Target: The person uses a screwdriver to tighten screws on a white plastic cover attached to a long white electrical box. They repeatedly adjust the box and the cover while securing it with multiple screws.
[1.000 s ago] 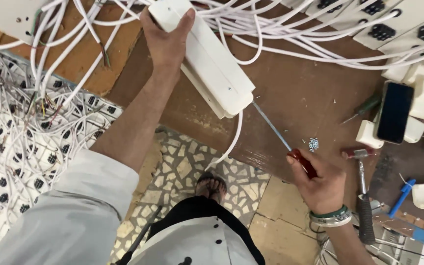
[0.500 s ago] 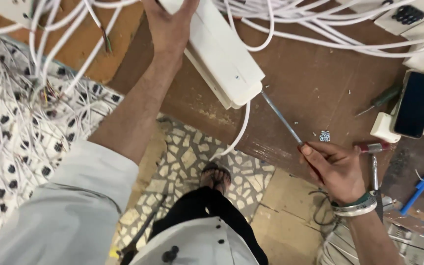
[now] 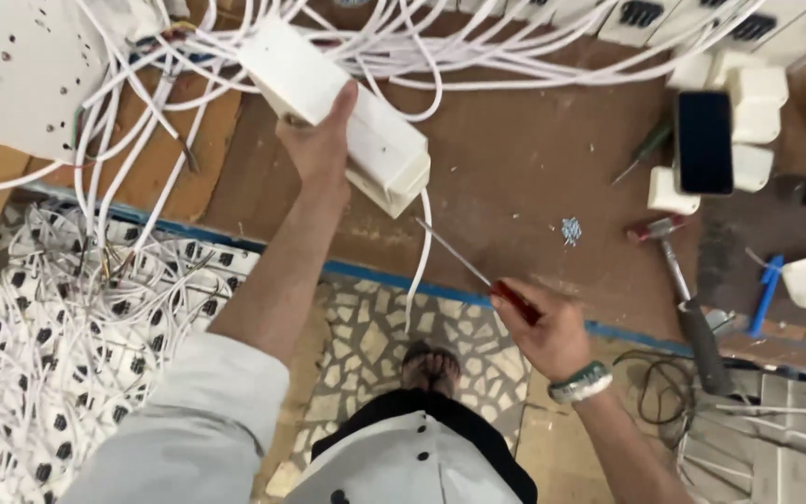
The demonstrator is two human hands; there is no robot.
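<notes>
The white socket box (image 3: 342,117) sits tilted above the brown bench (image 3: 515,159), lifted clear of it at the near end. The left hand (image 3: 321,147) is clamped on it from below, thumb up along the near face, so the box's end (image 3: 401,182) is turned toward the other hand. A white cable (image 3: 419,261) leaves that end and hangs down past the bench edge.

The right hand (image 3: 543,327) is closed tight on the red handle of a screwdriver (image 3: 478,271), whose thin shaft points up and left with its tip just below the box's end, not touching it as far as the view shows. Held this way, the tool lines up with the face that the left hand presents.

Just beyond the right hand, a small heap of screws (image 3: 570,230) lies on the bench, within easy reach. Further right of that hand lie a hammer (image 3: 687,299), head toward the screws, and a dark phone (image 3: 704,142) resting on white plastic parts (image 3: 748,121). A blue tool (image 3: 765,294) lies past the hammer.

Above the left hand, many white cables (image 3: 478,56) run across the bench. Left of that hand's arm, on the floor, lies a large heap of finished socket strips (image 3: 67,345) with their cables, kept off the working space.
</notes>
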